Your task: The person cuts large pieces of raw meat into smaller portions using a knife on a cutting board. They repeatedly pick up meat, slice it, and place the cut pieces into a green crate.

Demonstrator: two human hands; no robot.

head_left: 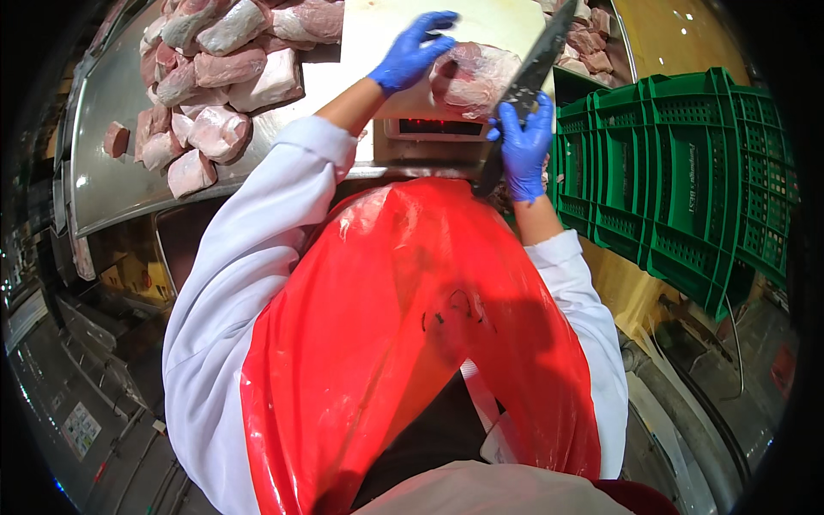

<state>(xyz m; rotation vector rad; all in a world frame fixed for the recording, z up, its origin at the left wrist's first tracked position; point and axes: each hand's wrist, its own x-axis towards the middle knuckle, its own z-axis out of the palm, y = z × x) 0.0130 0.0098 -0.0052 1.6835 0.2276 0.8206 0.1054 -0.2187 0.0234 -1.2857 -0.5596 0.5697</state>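
A piece of raw meat (470, 79), pink with white fat, lies on the white cutting board (371, 26) in front of me. My left hand (414, 57), in a blue glove, is beside the meat's left edge with its fingers stretched out and apart. It holds nothing; I cannot tell whether it touches the meat. In my right hand (524, 144), also gloved in blue, is a large dark knife (534, 70). Its broad blade slants up and away past the meat's right side, and its lower end points toward my apron.
Several raw meat chunks (225, 131) are heaped at the left on a metal table (107, 90). More meat pieces (587, 41) lie beyond the knife. A scale with a lit red display (436, 127) sits at the board's near edge. Green plastic crates (645, 172) stand at the right.
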